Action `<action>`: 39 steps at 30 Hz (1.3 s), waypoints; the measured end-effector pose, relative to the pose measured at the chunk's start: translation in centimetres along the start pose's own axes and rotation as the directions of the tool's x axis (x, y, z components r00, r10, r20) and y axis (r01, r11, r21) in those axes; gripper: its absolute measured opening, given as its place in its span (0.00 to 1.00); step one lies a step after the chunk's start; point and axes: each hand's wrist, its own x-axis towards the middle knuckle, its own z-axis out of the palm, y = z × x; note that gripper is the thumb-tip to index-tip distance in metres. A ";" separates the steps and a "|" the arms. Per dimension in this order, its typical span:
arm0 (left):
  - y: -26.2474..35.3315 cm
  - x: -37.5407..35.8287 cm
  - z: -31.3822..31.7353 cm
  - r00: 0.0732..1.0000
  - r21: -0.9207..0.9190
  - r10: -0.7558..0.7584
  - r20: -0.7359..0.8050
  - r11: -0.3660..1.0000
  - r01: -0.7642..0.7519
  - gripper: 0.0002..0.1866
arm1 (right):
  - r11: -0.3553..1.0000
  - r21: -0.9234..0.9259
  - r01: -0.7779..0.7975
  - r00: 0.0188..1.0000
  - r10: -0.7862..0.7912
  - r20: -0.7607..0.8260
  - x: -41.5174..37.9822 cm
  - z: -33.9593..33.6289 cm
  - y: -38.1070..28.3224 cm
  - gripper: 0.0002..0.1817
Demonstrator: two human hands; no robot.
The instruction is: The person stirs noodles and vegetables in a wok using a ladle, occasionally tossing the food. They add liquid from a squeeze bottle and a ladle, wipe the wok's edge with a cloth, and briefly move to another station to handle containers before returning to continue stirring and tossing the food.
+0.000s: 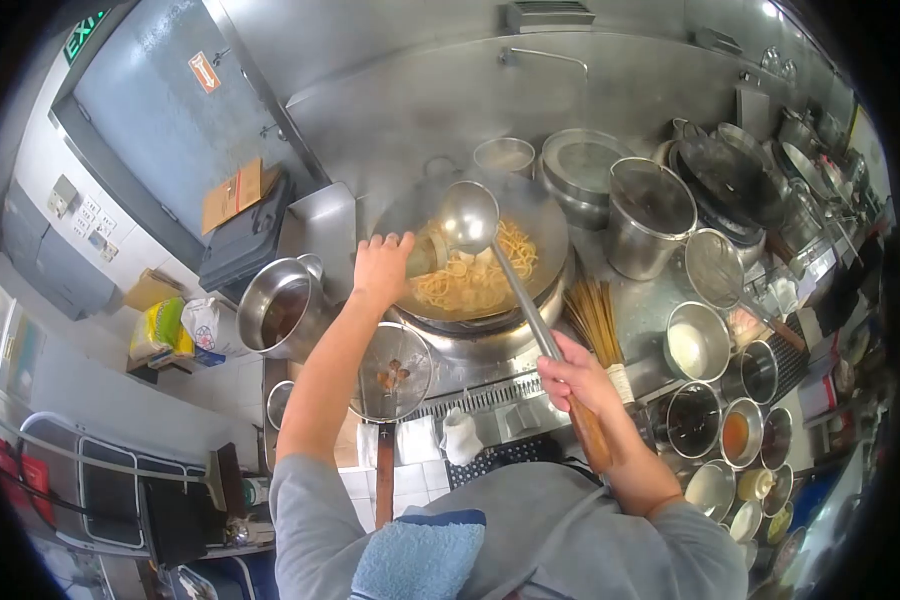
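- Golden-brown noodles (pixel 462 282) lie in the bottom of the wide, round metal wok (pixel 544 236), straight ahead of me in the head view.
- With my left hand (pixel 381 268) I grip a small, cloudy, see-through container (pixel 429 254), tilted over the left part of the wok. My fingers are wrapped round it and look close together; I cannot tell where the thumb sits, nor what the container holds.
- With my right hand (pixel 576 374), near the wok's front right, I have my fingers curled round the handle of the long steel ladle with a wooden grip (pixel 470 216). Its round bowl hangs over the noodles; I cannot tell if it touches them.
- Just in front of the wok, to the left, sits a round wire-mesh strainer with a wooden handle (pixel 390 372), small brown bits in its mesh.
- Left of the wok stands a round steel pot with dark contents (pixel 281 305).
- Right of the wok I see a bundle of thin tan sticks (pixel 596 322) and, beyond it, a tall steel pot (pixel 642 244).
- Farther right of the wok is a steel bowl of something white (pixel 696 341).
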 end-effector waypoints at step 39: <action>2.5 -12.1 0.1 0.687 -0.960 -0.703 0.182 -0.280 -0.032 0.36 | 0.817 -0.577 -0.003 0.999 -0.022 -0.036 5.1 -3.2 -5.2 0.36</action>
